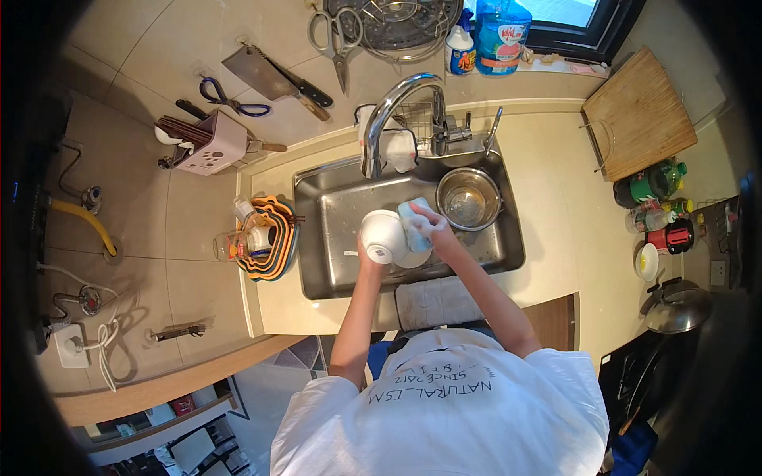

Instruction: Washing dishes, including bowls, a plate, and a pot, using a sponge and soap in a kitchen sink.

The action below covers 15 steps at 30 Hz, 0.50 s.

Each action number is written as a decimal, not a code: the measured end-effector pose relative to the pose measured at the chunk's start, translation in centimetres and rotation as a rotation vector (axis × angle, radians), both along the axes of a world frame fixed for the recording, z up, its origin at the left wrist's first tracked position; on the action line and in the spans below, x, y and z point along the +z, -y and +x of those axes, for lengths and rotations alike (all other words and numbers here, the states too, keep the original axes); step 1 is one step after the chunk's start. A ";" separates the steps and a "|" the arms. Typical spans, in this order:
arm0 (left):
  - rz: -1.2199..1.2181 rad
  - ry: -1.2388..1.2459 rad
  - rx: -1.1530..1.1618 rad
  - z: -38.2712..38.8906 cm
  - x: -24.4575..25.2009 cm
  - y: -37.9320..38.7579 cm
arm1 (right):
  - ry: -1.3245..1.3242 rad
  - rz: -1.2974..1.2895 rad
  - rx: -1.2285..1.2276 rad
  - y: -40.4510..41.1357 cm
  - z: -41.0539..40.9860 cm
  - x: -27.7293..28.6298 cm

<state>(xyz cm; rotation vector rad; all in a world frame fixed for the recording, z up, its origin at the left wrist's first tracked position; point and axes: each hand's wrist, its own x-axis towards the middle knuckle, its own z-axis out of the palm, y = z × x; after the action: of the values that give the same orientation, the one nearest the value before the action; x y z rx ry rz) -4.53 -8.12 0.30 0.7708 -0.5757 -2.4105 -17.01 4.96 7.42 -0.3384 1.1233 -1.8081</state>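
Observation:
Over the stainless steel sink [339, 205], my left hand [368, 257] grips a white bowl [381, 232] that is tipped so its foot faces me. My right hand [437, 229] holds a light blue sponge [415, 223] with foam on it, close against the bowl's right side. Another white dish [414, 259] shows partly below the sponge; the bowl and my hand hide the rest. To the right of my right hand, a round metal pot [468, 199] sits in the sink. Above them curves the chrome faucet [393, 110].
Left of the sink stand nested orange-rimmed baskets [286, 256] holding jars. A folded towel [437, 300] hangs over the front edge. A wooden cutting board [643, 113], bottles [649, 181] and a lidded wok [678, 306] stand right. Cleaver [262, 74] and scissors [337, 44] hang on the wall.

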 end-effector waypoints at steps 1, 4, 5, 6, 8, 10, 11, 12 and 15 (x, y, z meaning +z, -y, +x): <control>0.000 -0.001 0.001 -0.3 0.4 -0.4 | 0.040 0.003 -0.014 0.0 0.0 0.1; -0.007 0.024 0.014 -0.7 1.5 -1.0 | 0.057 0.006 -0.040 -0.3 -0.1 -0.3; 0.023 -0.031 -0.026 -0.6 1.8 -0.9 | 0.035 0.007 -0.050 -0.5 -0.2 -0.5; 0.053 -0.084 -0.060 -0.5 2.3 -0.9 | 0.035 0.006 -0.048 -0.6 -0.2 -0.1; 0.084 -0.027 -0.095 -0.5 3.1 -1.1 | -0.164 0.049 -0.004 -1.1 -0.3 0.7; 0.115 0.032 -0.130 -0.2 3.5 -1.1 | -0.306 0.106 0.105 -1.5 -0.5 3.0; 0.212 0.059 -0.185 0.1 3.5 -1.2 | -0.447 0.164 0.213 -1.6 -0.6 4.0; 0.306 0.085 -0.242 0.4 3.6 -1.3 | -0.448 0.160 0.214 -1.6 -0.5 4.8; 0.336 -0.164 -0.516 0.7 8.1 -3.2 | -0.744 0.029 0.241 -2.1 -1.6 5.1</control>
<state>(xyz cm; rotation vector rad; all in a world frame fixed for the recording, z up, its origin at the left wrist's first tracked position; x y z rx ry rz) -3.85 -4.94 8.42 0.5962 -0.3334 -3.0682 -18.58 7.04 12.53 -1.1422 1.5214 -1.4714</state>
